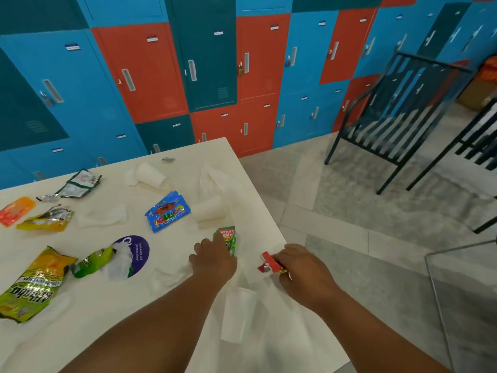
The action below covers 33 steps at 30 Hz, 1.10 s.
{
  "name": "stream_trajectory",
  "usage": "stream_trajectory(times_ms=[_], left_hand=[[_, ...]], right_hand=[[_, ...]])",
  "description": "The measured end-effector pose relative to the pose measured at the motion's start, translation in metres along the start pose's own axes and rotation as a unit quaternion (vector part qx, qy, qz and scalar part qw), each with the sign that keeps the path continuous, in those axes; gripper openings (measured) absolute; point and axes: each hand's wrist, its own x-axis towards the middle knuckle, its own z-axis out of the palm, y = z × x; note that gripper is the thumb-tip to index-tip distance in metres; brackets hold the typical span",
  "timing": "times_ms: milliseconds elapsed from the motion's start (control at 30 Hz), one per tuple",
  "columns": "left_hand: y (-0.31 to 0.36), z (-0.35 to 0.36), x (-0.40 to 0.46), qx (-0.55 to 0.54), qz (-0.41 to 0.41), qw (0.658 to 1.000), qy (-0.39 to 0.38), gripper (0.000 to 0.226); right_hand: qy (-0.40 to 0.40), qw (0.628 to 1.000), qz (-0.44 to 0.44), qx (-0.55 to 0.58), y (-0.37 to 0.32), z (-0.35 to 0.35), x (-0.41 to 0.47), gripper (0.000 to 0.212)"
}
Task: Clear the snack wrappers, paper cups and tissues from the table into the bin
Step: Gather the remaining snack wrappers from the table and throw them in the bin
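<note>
A wall of blue, red and teal metal lockers (188, 63) stands behind the white counter (172, 300). A black slatted metal chair (398, 122) sits on the grey tiled floor (349, 211). A round purple sticker (139, 251) lies on the counter.

**Two bare forearms, nothing worn**

Two arms are seen entering from the bottom edge. Both forearms are bare up to the frame border; no sleeve or cuff is shown. The left hand (213, 261) and right hand (302, 269) are ungloved. No watch, band, ring or bracelet can be made out on either wrist or on the fingers. Knuckles are seen from above. Nails are too blurred to be told. The rest of the body is out of view.
</note>
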Motion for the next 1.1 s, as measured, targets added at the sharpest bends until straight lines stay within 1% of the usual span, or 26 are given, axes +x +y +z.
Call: stream_trajectory(times_ms=[100, 200, 233, 267, 333, 400, 467, 500, 567, 633, 700, 767, 800, 833, 867, 933, 967, 1000, 1067, 1100], left_hand=[[-0.006, 0.0, 0.007, -0.023, -0.009, 1.0, 0.0, 0.057], [-0.011, -0.008, 0.013, -0.053, -0.001, 0.998, 0.017, 0.05], [-0.013, -0.012, 0.014, -0.062, 0.003, 0.998, 0.026, 0.048], [-0.016, -0.017, 0.015, -0.072, 0.006, 0.997, 0.034, 0.046], [-0.022, -0.029, 0.017, -0.11, 0.007, 0.993, 0.041, 0.043], [-0.029, -0.043, 0.017, -0.184, 0.009, 0.982, 0.039, 0.036], [-0.035, -0.06, 0.016, -0.267, 0.016, 0.963, 0.04, 0.029], [-0.038, -0.067, 0.015, -0.292, 0.025, 0.955, 0.043, 0.025], [-0.042, -0.079, 0.01, -0.307, 0.042, 0.95, 0.042, 0.018], [-0.049, -0.086, 0.004, -0.323, 0.044, 0.945, 0.03, 0.013], [-0.058, -0.091, -0.002, -0.338, 0.044, 0.94, 0.021, 0.016], [-0.07, -0.094, -0.006, -0.344, 0.042, 0.938, 0.007, 0.017], [-0.076, -0.095, -0.009, -0.343, 0.044, 0.938, -0.001, 0.018], [-0.082, -0.096, -0.01, -0.34, 0.049, 0.939, -0.012, 0.021], [-0.089, -0.097, -0.013, -0.343, 0.051, 0.938, -0.024, 0.024], [-0.105, -0.1, -0.014, -0.371, 0.036, 0.927, -0.036, 0.032], [-0.114, -0.102, -0.013, -0.392, 0.019, 0.919, -0.036, 0.035], [-0.124, -0.104, -0.01, -0.418, -0.001, 0.908, -0.034, 0.034], [-0.143, -0.107, 0.0, -0.471, -0.046, 0.881, -0.016, 0.023], [-0.152, -0.107, 0.006, -0.474, -0.069, 0.878, 0.002, 0.018]], right_hand=[[-0.014, 1.0, -0.015, 0.005, 0.001, -0.007, 0.012, 0.041], [-0.035, 0.999, -0.034, -0.018, 0.001, -0.009, 0.025, 0.017], [-0.042, 0.998, -0.041, -0.027, 0.0, -0.01, 0.029, 0.013], [-0.05, 0.997, -0.048, -0.032, -0.001, -0.01, 0.034, 0.014], [-0.068, 0.995, -0.069, -0.035, -0.007, -0.01, 0.043, 0.021], [-0.076, 0.992, -0.091, -0.03, -0.015, -0.01, 0.053, 0.029], [-0.062, 0.993, -0.101, -0.015, -0.025, -0.011, 0.062, 0.032], [-0.047, 0.993, -0.11, -0.007, -0.03, -0.011, 0.067, 0.03], [-0.022, 0.99, -0.141, 0.012, -0.042, -0.008, 0.079, 0.029], [-0.003, 0.985, -0.17, 0.043, -0.056, -0.002, 0.092, 0.044], [0.017, 0.983, -0.173, 0.055, -0.071, 0.005, 0.104, 0.068], [0.018, 0.985, -0.171, 0.025, -0.085, 0.013, 0.117, 0.09], [0.018, 0.984, -0.177, 0.0, -0.092, 0.017, 0.122, 0.094], [0.017, 0.982, -0.186, -0.022, -0.1, 0.02, 0.127, 0.09], [0.016, 0.979, -0.198, -0.034, -0.108, 0.022, 0.131, 0.078], [0.017, 0.975, -0.219, -0.036, -0.124, 0.025, 0.135, 0.046], [0.014, 0.973, -0.225, -0.039, -0.131, 0.026, 0.137, 0.036], [0.01, 0.972, -0.231, -0.046, -0.138, 0.027, 0.138, 0.031], [0.008, 0.97, -0.238, -0.057, -0.147, 0.027, 0.141, 0.028], [0.01, 0.97, -0.238, -0.056, -0.15, 0.027, 0.142, 0.028]])
